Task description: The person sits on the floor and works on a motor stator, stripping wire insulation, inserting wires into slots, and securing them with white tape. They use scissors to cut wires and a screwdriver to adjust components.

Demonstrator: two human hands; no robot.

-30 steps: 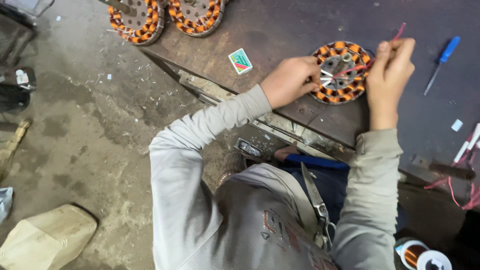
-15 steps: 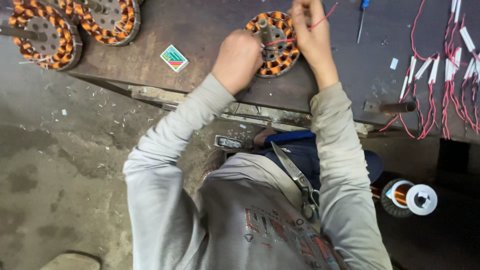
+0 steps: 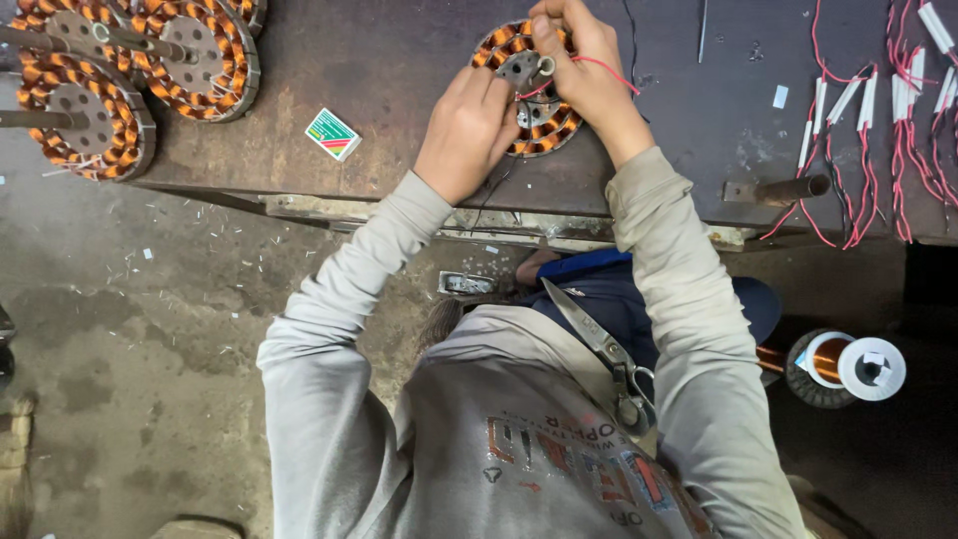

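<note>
**Threading a red wire at the motor winding**

Pinching a thin red wire [image 3: 599, 66], the right hand [image 3: 589, 75] holds it over the round copper-wound motor core [image 3: 529, 95], which lies flat on the dark workbench [image 3: 399, 90] near its front edge. The left hand [image 3: 467, 125] rests curled on the core's left side, steadying it. The wire looks fine enough to snap or slip free if pulled hard. Scissors [image 3: 609, 359] sit on the lap, and could slide off.

Dark metal workbench [image 3: 399, 90]
Left of the wound stator [image 3: 529, 90]: small green box [image 3: 332, 134], more stators [image 3: 130, 70]; right: red leads [image 3: 878, 120].
</note>
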